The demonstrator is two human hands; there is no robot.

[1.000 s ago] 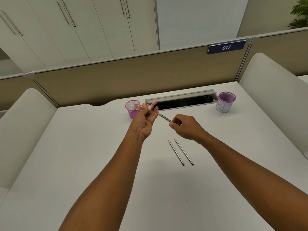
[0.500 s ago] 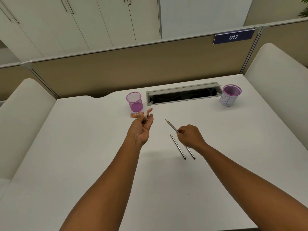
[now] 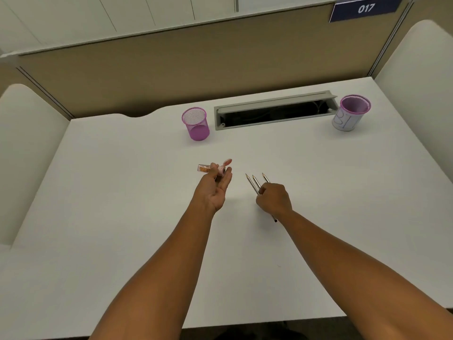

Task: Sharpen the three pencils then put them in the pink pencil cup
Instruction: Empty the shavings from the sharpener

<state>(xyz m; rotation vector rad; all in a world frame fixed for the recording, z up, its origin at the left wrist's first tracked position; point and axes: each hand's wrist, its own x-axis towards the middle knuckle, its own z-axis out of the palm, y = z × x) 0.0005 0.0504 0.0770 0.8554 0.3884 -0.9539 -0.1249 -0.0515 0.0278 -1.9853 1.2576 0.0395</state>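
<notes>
My right hand [image 3: 274, 199] curls round three grey pencils [image 3: 255, 182] low over the white desk [image 3: 122, 217]; their sharpened tips fan out toward the far side and one blunt end pokes out below my wrist. My left hand [image 3: 215, 186] is palm up and holds a small pink sharpener [image 3: 212, 168] with a clear shavings case at its fingertips, its lid flipped open. The pink mesh pencil cup [image 3: 196, 123] stands upright at the far middle-left with nothing visible inside it.
A grey cable tray [image 3: 272, 111] with an open slot runs along the far edge of the desk. A second cup [image 3: 350, 114], pink-rimmed with a white label, stands at the far right. White chair backs flank the desk on both sides.
My right hand drew the pencil out of the sharpener, lowered it to the two pencils on the desk and gathered all three. The left hand dropped lower with the sharpener.
</notes>
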